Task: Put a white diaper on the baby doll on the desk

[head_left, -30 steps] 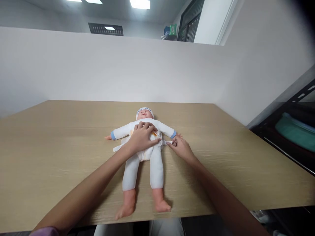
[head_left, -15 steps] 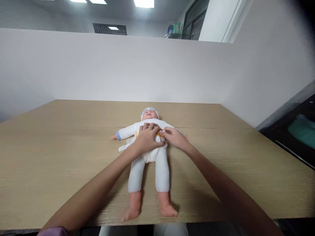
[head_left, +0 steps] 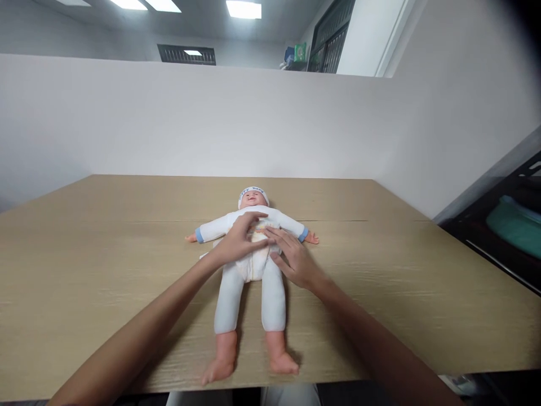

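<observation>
A baby doll [head_left: 273, 307] in a white suit with blue cuffs lies on its back, head away from me and feet near the table's front edge. Round its hips is a white diaper [head_left: 252, 268] with coloured print at the front. My left hand [head_left: 240, 239] rests over the left side of the diaper and belly, fingers stretched and thumb apart. Against the diaper's right side lies my right hand [head_left: 296, 259], its fingers extended and slightly blurred. A bit of the diaper's white side flap sticks out at the left, partly hidden by my left hand and wrist.
The doll lies on a wide wooden table [head_left: 105, 270]. Behind it stands a low white partition wall [head_left: 190, 118]. A black rack [head_left: 473, 231] with a green item [head_left: 515, 225] stands past the table's right edge.
My right hand has let go of the diaper's right side and moved down, fingers now spread. My left hand has shifted slightly left, uncovering more of the diaper's front.
</observation>
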Motion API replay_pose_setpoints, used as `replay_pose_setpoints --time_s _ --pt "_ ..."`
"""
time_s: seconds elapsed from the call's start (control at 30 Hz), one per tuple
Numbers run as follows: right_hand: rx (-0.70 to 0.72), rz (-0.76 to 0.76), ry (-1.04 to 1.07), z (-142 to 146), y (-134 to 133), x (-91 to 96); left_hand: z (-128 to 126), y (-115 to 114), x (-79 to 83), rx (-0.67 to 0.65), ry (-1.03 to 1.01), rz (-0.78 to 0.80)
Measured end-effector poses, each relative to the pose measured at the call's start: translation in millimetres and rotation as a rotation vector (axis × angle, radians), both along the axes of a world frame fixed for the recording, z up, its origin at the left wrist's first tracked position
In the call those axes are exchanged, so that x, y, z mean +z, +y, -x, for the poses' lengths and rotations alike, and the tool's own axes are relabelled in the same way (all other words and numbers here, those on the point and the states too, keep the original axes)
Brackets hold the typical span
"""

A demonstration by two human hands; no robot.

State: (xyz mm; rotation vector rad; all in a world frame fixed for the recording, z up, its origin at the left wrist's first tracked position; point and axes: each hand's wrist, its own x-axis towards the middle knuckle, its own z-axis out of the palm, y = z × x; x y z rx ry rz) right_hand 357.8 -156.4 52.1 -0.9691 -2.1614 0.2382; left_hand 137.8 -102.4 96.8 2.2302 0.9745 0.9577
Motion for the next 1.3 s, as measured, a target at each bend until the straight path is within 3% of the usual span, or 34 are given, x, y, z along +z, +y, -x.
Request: replay_pose_setpoints --time_s 0.13,0.23,0.4,0.5,0.63,0.8,1.07,1.3 --pt "-0.002 -0.036 -0.092 -6 4 -0.4 41 -5 -17.9 0.149 -0.127 -0.007" --pt "-0.024 -0.061 -0.142 -7 4 0.6 77 -6 -38.2 0.291 -0.034 -0.086" --pt "-0.131 -0.134 -0.063 6 0 12.8 109 1 -50.6 0.321 0.213 -0.05" --pt "-0.175 -0.151 0.006 29 0 28.8 113 3 -48.0 0.344 0.319 -0.046" --pt "-0.209 -0.073 -0.071 70 11 49.4 116 -1 -52.2 0.365 0.421 -0.066" --pt "-0.356 0.033 -0.249 107 34 54.6 120 -2 -57.9 0.383 0.336 0.025" --pt "-0.431 0.163 -0.255 109 42 49.2 118 -2 -40.6 0.424 -0.009 0.233" --pt "-0.386 0.136 -0.265 107 42 49.1 83 2 -30.7 0.337 -0.253 0.288"
